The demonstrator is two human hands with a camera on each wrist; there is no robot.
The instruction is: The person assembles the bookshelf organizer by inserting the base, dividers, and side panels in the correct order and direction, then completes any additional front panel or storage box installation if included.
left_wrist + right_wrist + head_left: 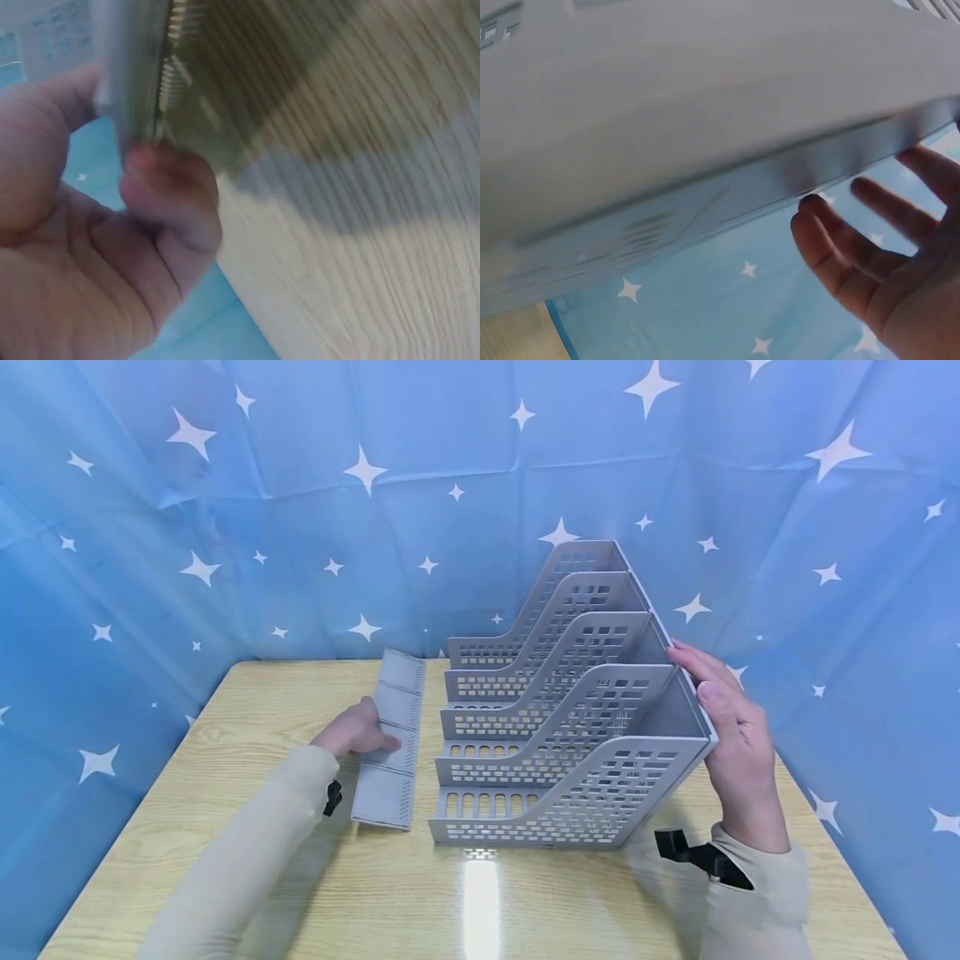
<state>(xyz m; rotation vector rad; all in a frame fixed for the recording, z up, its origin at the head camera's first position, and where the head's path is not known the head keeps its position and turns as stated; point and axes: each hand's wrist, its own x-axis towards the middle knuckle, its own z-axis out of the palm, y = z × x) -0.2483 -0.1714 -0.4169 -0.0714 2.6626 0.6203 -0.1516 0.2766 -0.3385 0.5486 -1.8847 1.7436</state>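
Observation:
A grey desktop file organizer (570, 835) with several slotted dividers stands on the table in the head view, its tall back toward the right. To its left is a long flat grey panel (386, 781) with crosswise lines and a row of small slots along one edge. My left hand (352, 729) pinches this panel, thumb on top and curled fingers (176, 195) under its edge; the panel looks raised off the table. My right hand (738, 735) touches the organizer's tall back, and its fingers look spread and only slightly bent in the right wrist view.
The wooden table (225, 760) ends at a blue curtain (420, 518) with white stars, which hangs behind it and on both sides. A bright light reflection lies on the table in front of the organizer. Black wrist mounts (705, 858) are strapped to the sleeves.

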